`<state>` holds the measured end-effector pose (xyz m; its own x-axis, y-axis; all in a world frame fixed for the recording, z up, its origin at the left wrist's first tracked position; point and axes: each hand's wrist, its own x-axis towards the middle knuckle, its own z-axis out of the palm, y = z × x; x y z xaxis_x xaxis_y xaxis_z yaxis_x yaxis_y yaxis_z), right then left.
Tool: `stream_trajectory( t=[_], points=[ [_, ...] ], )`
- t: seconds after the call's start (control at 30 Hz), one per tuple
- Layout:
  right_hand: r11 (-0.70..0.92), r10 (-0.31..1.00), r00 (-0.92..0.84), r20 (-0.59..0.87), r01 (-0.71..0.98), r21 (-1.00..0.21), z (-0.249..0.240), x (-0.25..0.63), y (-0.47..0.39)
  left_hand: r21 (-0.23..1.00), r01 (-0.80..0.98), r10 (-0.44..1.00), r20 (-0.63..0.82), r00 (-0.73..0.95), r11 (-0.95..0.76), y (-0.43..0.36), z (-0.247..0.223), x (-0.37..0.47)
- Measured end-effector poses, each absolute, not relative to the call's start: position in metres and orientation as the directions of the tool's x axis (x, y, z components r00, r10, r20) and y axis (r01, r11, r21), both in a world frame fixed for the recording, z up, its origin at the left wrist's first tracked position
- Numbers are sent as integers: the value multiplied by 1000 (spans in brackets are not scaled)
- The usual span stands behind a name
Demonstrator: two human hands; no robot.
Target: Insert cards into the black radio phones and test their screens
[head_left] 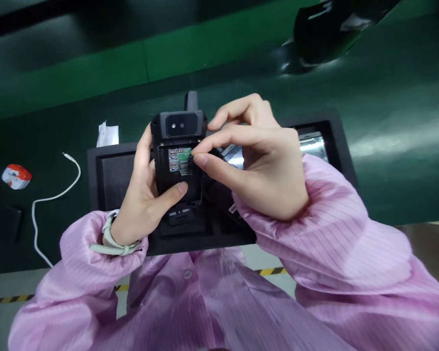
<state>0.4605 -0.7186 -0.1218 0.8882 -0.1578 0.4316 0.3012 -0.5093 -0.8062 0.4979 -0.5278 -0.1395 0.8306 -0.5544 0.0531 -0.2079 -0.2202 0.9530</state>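
Observation:
A black handheld device [178, 187] with a stubby antenna is held upright, its back towards me and its inner compartment exposed. Green circuit board and metal card slots [173, 160] show inside. My left hand [141, 200] grips the device from the left, thumb across its lower back. At the compartment's right edge, my right hand [263, 161] pinches with thumb and index finger; a small dark thing may be between the fingertips, too small to make out. Its other fingers are curled near the device's upper right side.
Beneath my hands lies a black tray [113, 183] with dark parts and a shiny packet [314, 145]. A white cable [54, 197], a red-and-white item [16, 176] and white paper [108, 135] are to the left. A glossy black object [324, 31] stands at the upper right.

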Motion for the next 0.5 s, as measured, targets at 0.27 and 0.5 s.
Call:
stream_trajectory(
  t=[0.27,0.5],
  points=[
    [-575,-161,905,393,238,-783,-122,457,-713,985,-126,-612,26,790,-122,-532,-136,496],
    [-627,-144,894,423,248,-738,-119,456,-712,984,-142,-620,43,783,-112,-532,-136,494]
  ],
)
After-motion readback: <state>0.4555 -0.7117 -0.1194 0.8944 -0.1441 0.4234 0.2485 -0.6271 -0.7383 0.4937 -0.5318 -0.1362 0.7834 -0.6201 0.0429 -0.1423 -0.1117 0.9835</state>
